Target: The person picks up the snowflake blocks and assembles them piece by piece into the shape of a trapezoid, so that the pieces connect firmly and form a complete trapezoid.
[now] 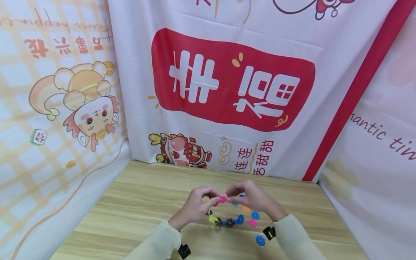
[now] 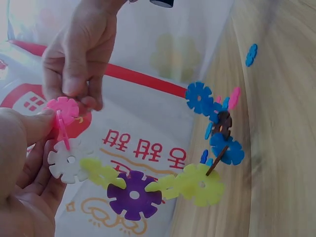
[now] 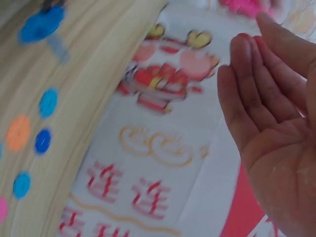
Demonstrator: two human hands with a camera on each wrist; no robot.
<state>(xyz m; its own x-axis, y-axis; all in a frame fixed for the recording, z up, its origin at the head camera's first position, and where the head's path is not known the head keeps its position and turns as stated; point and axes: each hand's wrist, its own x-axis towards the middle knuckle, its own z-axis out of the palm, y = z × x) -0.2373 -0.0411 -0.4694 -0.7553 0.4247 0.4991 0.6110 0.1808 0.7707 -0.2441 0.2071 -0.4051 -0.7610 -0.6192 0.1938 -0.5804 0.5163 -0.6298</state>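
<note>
My left hand (image 1: 197,204) pinches a pink snowflake disc (image 2: 64,109) between thumb and fingers. That disc is one end of a curved chain of slotted plastic snowflake discs. From it run another pink disc (image 2: 62,129) seen edge-on, a whitish disc (image 2: 70,160), yellow ones around a purple disc (image 2: 134,195), then brown and blue discs (image 2: 199,98). The chain hangs in an arc over the table. My right hand (image 1: 251,196) is just right of the pink end, its fingertips close beside it. In the right wrist view its fingers are gently bent, with nothing between them.
Loose discs lie on the wooden table (image 1: 146,202) to the right: an orange one (image 1: 246,208), a pink one (image 1: 252,222) and several blue ones, with one blue disc (image 1: 260,240) nearer me. Printed cloths (image 1: 136,108) enclose the table's back and sides.
</note>
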